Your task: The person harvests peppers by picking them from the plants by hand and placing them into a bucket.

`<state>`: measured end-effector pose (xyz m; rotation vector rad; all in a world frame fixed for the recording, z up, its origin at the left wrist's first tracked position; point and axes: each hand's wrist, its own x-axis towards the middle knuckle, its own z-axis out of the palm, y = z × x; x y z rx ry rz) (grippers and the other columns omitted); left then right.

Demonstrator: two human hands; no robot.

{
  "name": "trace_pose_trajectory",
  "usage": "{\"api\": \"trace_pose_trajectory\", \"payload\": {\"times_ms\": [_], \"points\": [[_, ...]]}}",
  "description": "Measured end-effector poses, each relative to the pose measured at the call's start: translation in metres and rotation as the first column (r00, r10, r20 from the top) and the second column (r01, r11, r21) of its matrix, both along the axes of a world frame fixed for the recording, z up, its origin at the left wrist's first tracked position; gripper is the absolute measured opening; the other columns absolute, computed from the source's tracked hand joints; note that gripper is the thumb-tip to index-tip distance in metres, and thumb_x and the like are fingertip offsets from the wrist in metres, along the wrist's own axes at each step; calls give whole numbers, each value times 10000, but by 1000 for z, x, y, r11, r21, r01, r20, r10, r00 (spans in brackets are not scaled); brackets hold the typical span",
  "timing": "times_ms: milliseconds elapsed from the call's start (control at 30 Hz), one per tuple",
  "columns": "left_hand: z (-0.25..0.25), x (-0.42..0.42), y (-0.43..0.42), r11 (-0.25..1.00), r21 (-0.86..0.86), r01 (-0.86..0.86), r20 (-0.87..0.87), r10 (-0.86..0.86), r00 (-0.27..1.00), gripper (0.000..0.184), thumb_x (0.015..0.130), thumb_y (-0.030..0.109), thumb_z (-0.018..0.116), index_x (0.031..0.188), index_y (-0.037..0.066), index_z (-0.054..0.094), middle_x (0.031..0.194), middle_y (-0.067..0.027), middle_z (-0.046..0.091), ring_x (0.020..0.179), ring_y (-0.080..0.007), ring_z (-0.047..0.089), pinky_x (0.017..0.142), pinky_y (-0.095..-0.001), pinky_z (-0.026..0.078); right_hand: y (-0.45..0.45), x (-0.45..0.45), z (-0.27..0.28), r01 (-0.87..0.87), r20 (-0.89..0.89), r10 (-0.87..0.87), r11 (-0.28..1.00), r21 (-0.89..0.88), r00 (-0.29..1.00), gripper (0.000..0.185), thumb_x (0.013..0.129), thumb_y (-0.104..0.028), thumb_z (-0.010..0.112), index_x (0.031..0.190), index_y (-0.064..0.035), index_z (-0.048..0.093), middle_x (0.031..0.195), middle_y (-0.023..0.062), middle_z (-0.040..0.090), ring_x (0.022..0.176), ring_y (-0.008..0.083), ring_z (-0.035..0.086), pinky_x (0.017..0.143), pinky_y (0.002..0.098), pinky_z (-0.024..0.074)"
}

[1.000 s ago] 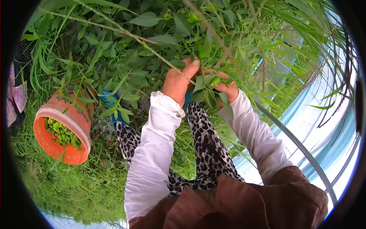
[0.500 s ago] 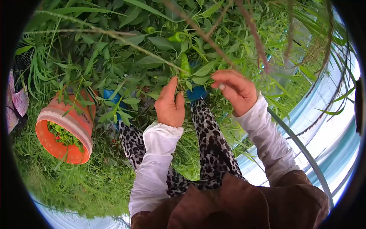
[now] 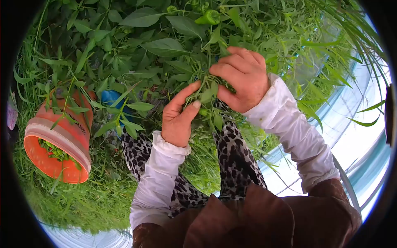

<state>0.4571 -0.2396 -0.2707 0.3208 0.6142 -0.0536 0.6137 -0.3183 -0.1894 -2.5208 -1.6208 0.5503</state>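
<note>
My left hand [image 3: 178,118] is at a leafy stem [image 3: 206,89] in the middle of the view, thumb and forefinger curled round its leaves. Just right of it, my right hand [image 3: 244,78] has its fingers bent in at the same stem; what lies under them is partly hidden. A small green pepper [image 3: 202,111] shows beside my left thumb. Higher up, a larger green pepper [image 3: 209,17] hangs among the leaves, above both hands.
An orange bucket [image 3: 58,136] lies tilted on the grass at the left, with green and a few red peppers [image 3: 58,152] inside. A blue shoe [image 3: 111,99] is behind the leaves. A grey pipe [image 3: 346,182] and pale sheeting [image 3: 326,144] run along the right.
Both hands were apart half a second ago; my right hand has moved left and up to the stem. The view has shifted, and the bucket appears further left.
</note>
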Motion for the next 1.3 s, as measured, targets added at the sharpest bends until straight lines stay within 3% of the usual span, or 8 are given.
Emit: {"api": "trace_pose_trajectory", "payload": {"times_ms": [133,333,533,800,933,1033,1133,1300], "points": [[-3,-1,7,976,-218,4,4,-4,1000,356,838,41,503,1187,-21,475,1124,-93,545,1009,-141,516,897,-274,382,-4,-5,7,187,-202,-214,971,-147,956,267,575,-94,633,831,-55,570,818,91,564,794,285,546,683,380,427],[-4,2,-3,870,477,127,131,-214,968,313,805,50,554,1115,2,547,1079,-84,567,965,-157,534,823,-265,406,-36,-22,3,556,-485,-579,805,-208,656,143,645,-56,594,776,-10,562,674,89,561,612,199,549,594,283,435],[3,5,-22,817,561,135,215,-302,929,313,757,-38,545,1068,-10,562,956,-103,576,869,-172,554,775,-259,418,-62,-50,29,794,-549,-791,139,-592,-271,116,694,3,569,808,-7,552,850,19,596,797,90,532,723,223,429],[3,5,-26,743,656,135,114,-275,955,312,752,-47,524,1061,-22,558,943,-102,572,824,-166,559,736,-247,428,-84,-55,70,721,-415,-794,592,-362,444,253,703,10,434,947,-9,502,1222,162,447,935,232,550,812,302,429],[0,1,-31,744,650,158,64,-260,963,304,755,-48,513,1054,-23,559,940,-102,571,816,-167,555,731,-241,423,-67,-28,85,844,-879,-308,292,-451,-363,505,695,-47,518,1182,-26,388,1268,187,409,977,288,537,792,359,463],[-3,-1,-35,737,668,100,88,-212,973,299,755,-49,510,1048,-20,562,933,-105,571,803,-168,552,724,-241,421,-52,-20,73,658,104,-669,671,-341,736,822,610,-155,731,1304,-53,304,1268,138,419,811,167,565,707,299,473],[-7,-1,-36,735,674,69,113,-196,974,331,720,-81,518,1040,-10,565,917,-130,567,803,-228,572,726,-240,424,-45,-15,87,826,-737,-624,539,-165,260,724,661,-172,715,1272,-24,357,1239,117,438,802,149,541,717,260,448],[-6,-1,-41,752,654,82,106,-199,974,301,751,-58,505,1044,-18,562,925,-103,562,792,-175,547,714,-245,416,-24,-8,20,861,-467,-804,484,-155,368,601,678,-213,736,1173,2,471,1112,80,527,753,124,505,718,252,423]]}}
